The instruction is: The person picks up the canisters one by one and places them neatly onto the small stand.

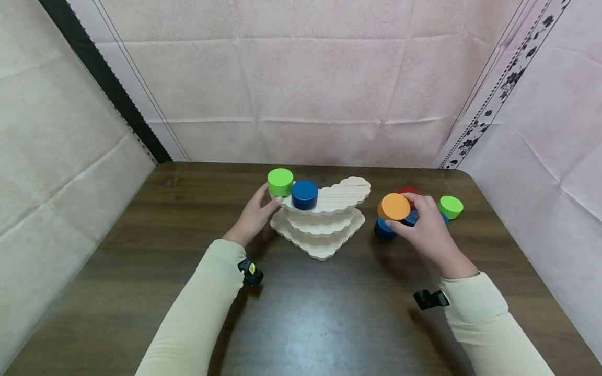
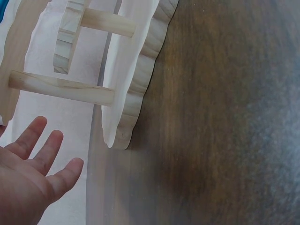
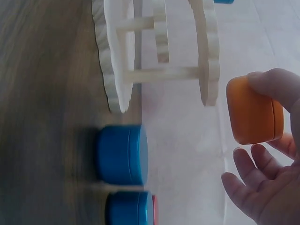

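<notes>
One orange tin (image 1: 394, 207) between right fingers (image 1: 414, 198)

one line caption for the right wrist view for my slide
A right hand holds an orange container above the table, near two blue containers and a wooden stand.

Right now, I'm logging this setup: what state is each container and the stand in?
Stand: upright, loaded on top
Orange container: closed, held by right hand
Green container on stand: upright
Blue container on stand: upright
Blue containers on table: upright, closed where visible
Rightmost green container: upright
Red container: mostly hidden, state unclear
</notes>
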